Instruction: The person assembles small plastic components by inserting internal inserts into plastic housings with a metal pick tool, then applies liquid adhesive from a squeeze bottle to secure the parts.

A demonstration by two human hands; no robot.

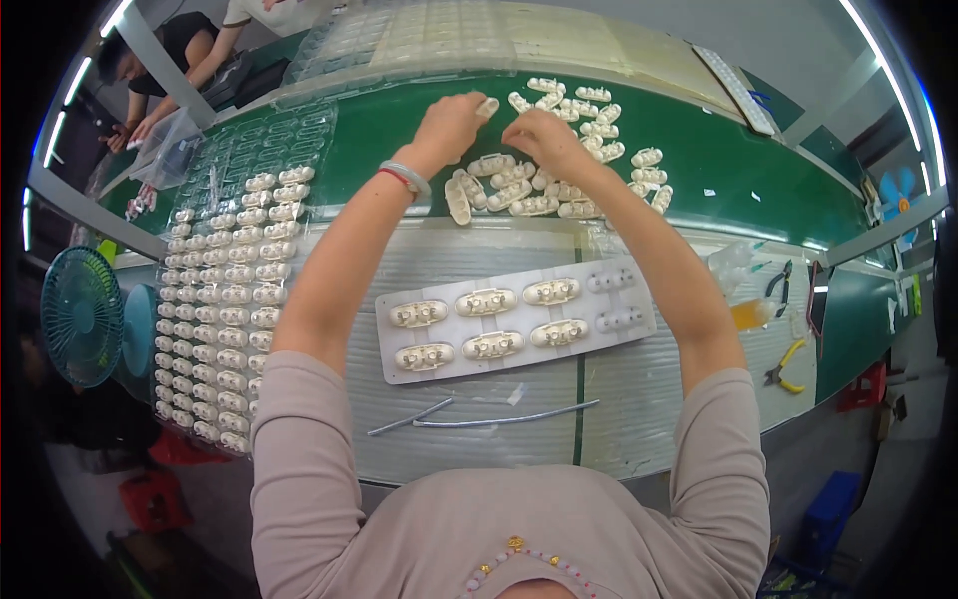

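My left hand [451, 128] is closed around a cream oval plastic housing [487, 108], whose end sticks out past the fingers. To its right, my right hand [547, 142] has its fingers pinched together over the loose parts; whatever they hold is hidden. Below and beyond both hands, a heap of similar cream housings [534, 206] lies on the green table. Closer to me sits a white fixture plate [469, 376] with two rows of cream housings [489, 301] seated on it. Bare grey pegs [619, 319] show at its right end.
At left, clear trays [269, 140] hold many housings in rows, beside a teal fan [82, 314]. Cut tubes [504, 414] lie in front. Yellow-handled pliers [788, 367], dark-handled pliers [778, 285] and a bottle of amber liquid [750, 314] are at right. Another person [180, 60] works at far left.
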